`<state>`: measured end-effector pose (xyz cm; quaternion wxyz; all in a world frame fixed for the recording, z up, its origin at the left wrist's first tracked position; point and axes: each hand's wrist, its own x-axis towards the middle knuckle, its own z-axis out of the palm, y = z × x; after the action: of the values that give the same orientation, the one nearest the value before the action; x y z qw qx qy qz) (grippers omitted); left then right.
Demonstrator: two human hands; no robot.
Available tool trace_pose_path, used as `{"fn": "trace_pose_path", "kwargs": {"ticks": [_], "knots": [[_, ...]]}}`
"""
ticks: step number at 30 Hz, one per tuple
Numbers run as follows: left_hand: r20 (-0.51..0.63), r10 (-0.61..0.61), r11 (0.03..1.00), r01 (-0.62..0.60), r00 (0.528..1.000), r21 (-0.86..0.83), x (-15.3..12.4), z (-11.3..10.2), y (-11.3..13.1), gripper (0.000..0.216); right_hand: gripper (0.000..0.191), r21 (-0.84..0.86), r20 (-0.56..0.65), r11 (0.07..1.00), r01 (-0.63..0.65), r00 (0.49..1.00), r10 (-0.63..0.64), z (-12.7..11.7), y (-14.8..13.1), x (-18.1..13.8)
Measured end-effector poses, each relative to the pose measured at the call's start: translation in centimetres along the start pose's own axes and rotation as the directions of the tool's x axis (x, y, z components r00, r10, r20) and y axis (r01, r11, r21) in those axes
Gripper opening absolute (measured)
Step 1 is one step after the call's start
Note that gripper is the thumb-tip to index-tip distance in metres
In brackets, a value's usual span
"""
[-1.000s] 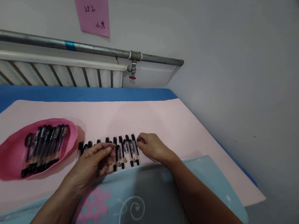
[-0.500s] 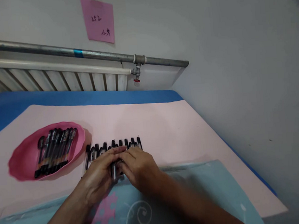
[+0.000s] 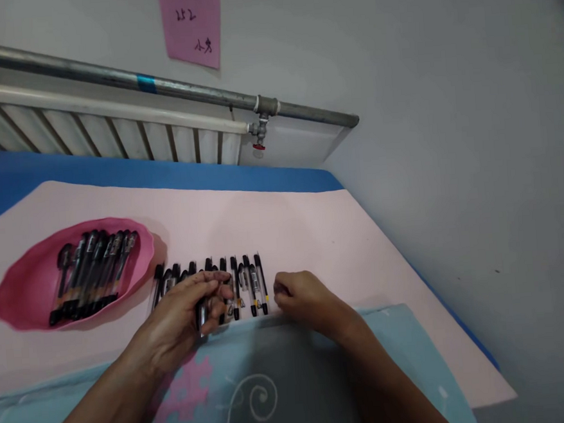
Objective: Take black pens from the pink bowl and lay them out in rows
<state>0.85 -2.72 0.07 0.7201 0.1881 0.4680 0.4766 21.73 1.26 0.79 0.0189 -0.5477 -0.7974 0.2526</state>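
At the far left, a shallow pink dish (image 3: 20, 304) rests on a pale pink sheet (image 3: 312, 229). It holds a bundle of black pens (image 3: 93, 266) lying side by side, their far ends leaning right. Just right of the dish, a row of loose black pens (image 3: 251, 284) lies on the sheet, each pointing from near to far, packed close together and partly touching.

The left hand (image 3: 180, 315) lies over the left and middle part of this row, palm down. Its fingers are curled round one pen (image 3: 201, 319), whose greyish near end sticks out below the knuckles, and the thumb lies across the top. The pens at the right end of the row are uncovered.

The right hand (image 3: 302, 295) rests on the sheet just right of the row, close to the last pen but apart from it. Its fingers are drawn in to a loose fist, and nothing shows inside it.

Both forearms cross a light blue cloth (image 3: 293, 378) with a white swirl and a pink shape, which covers the near edge of the sheet. Beyond the sheet runs a blue surface (image 3: 163, 174), then a white radiator (image 3: 112, 136) with a grey pipe (image 3: 181, 89) above it. A pink note (image 3: 192, 24) sticks to the grey wall.
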Motion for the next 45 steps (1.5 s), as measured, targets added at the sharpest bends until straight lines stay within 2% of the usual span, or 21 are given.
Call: {"fn": "trace_pose_path", "kwargs": {"ticks": [3,6,11,14,18,22,25,28,33,36,38,40,42,45], "knots": [[0.000,0.001,1.000,-0.001,1.000,0.013,0.1,0.0,0.0,0.018,0.011,0.007,0.041,1.000,-0.001,0.999,0.000,0.8,-0.2,0.0],[-0.006,0.014,1.000,-0.014,1.000,0.023,0.1,0.0,0.0,0.018,0.012,-0.014,0.012,1.000,-0.013,1.000,0.013,1.2,-0.5,0.1],[-0.009,0.003,1.000,-0.003,1.000,0.000,0.1,-0.1,0.0,0.017,0.016,0.000,0.040,1.000,0.019,0.999,-0.019,1.0,-0.4,0.1],[-0.005,-0.017,0.998,0.017,1.000,-0.056,0.0,-0.1,0.1,0.019,0.017,0.042,0.003,0.999,0.009,1.000,-0.009,0.5,0.0,0.2],[-0.015,-0.011,0.996,0.009,1.000,-0.086,-0.2,0.4,0.1,0.022,0.017,0.235,-0.083,0.972,0.020,0.997,0.000,0.1,-0.4,0.1],[-0.058,0.114,0.985,-0.120,0.992,-0.120,-0.5,1.3,-0.5,0.023,0.015,0.534,-0.002,0.842,0.083,0.995,-0.097,1.4,-2.7,-0.4],[-0.049,0.209,0.969,-0.213,0.977,-0.124,-0.5,1.7,-1.4,0.024,0.012,0.619,-0.054,0.768,0.167,0.984,-0.171,3.0,-4.3,-0.7],[-0.015,0.239,0.967,-0.239,0.971,-0.091,-0.5,1.8,-2.0,0.023,0.004,0.629,-0.080,0.755,0.185,0.982,-0.174,3.9,-5.1,-0.8],[0.004,0.218,0.975,-0.218,0.976,-0.048,-1.0,2.1,-2.2,0.022,0.004,0.664,-0.056,0.726,0.179,0.980,-0.190,4.1,-5.5,-0.9],[0.012,0.234,0.972,-0.234,0.972,-0.039,-0.9,2.0,-2.2,0.027,0.005,0.674,-0.063,0.721,0.162,0.985,-0.162,3.7,-5.3,-0.6],[0.007,0.259,0.966,-0.259,0.966,0.012,-0.6,1.5,-2.0,0.033,0.009,0.683,-0.049,0.725,0.092,0.996,-0.081,3.1,-4.4,-0.1],[-0.040,0.326,0.943,-0.323,0.944,0.078,-0.2,0.8,-1.3,0.034,0.013,0.633,-0.068,0.774,-0.023,0.994,0.086,2.1,-2.8,0.5],[-0.097,0.402,0.913,-0.391,0.911,0.114,0.2,-0.1,-0.2,0.032,0.012,0.486,-0.122,0.866,-0.117,0.972,0.200,1.3,-1.1,1.1],[-0.144,0.463,0.886,-0.454,0.875,0.089,0.6,-1.5,1.4,0.027,0.011,0.287,-0.151,0.945,-0.157,0.967,0.206,0.9,0.8,1.8]]}}
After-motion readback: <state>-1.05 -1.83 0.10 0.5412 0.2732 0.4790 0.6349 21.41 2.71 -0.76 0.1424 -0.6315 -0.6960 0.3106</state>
